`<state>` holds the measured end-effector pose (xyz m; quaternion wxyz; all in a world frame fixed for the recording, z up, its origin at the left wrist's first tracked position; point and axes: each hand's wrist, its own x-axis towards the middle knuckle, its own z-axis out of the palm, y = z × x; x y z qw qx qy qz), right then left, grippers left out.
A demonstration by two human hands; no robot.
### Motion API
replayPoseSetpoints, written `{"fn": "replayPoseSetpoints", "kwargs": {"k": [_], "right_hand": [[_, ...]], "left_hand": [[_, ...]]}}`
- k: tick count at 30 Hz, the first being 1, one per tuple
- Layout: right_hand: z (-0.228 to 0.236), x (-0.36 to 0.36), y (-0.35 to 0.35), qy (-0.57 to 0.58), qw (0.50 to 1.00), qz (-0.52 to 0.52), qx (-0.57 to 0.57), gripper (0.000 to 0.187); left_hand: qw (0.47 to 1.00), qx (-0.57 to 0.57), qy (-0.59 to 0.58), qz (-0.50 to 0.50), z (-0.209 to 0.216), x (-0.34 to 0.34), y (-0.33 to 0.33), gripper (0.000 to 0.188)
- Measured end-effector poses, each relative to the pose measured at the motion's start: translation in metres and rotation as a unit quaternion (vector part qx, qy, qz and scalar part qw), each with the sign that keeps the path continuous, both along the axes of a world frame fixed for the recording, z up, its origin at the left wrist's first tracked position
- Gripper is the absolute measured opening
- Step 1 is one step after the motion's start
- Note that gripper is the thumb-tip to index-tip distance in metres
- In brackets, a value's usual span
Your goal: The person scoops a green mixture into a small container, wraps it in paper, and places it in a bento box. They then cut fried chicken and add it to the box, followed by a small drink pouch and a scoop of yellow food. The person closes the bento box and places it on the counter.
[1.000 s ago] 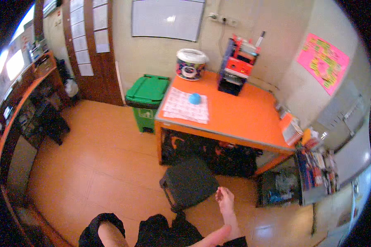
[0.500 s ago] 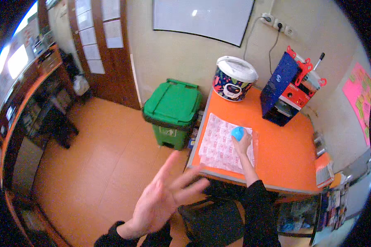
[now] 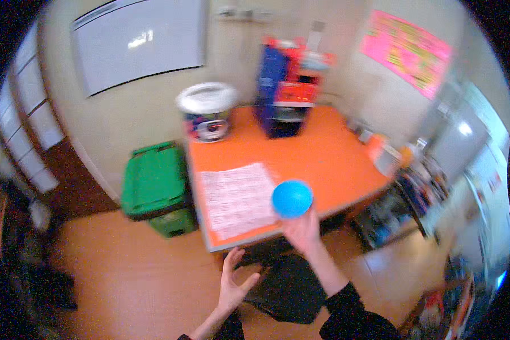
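Note:
My right hand [image 3: 302,232] holds a round blue bowl [image 3: 292,199] from below and behind, its fingers closed on it. The bowl is raised above the near edge of the orange table [image 3: 323,158]; blur hides its detail. My left hand [image 3: 232,286] is lower and to the left, in front of the table's edge, with thumb and fingers apart and nothing in it. A white sheet with pink print [image 3: 238,198] lies flat on the table's near left part, just left of the bowl.
A patterned rice cooker [image 3: 208,116] with a white lid stands at the table's back left. Beside it is a dark blue and red upright stand [image 3: 286,93]. Left of the table is a green lidded bin [image 3: 157,181]. A black seat [image 3: 289,289] stands in front of me.
The view has turned to the right. My right hand has lifted the blue bowl off the sheet and brought it nearer. My left hand has drawn lower, still open.

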<state>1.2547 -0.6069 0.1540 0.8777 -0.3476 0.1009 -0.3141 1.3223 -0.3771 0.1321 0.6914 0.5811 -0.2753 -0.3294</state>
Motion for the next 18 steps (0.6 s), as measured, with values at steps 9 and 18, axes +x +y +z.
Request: {"fn": "replayPoseSetpoints", "kwargs": {"k": [9,18], "right_hand": [[-0.025,-0.390,0.316,0.209,0.897,-0.357,0.155,0.060],[-0.135,-0.718,0.603,0.388,0.412,-0.801,0.194,0.023]], "left_hand": [[0.861,-0.203,0.078,-0.459,-0.004,-0.331,0.033,0.115],[0.761,0.138,0.138,-0.619,-0.087,-0.556,0.134,0.070]]}}
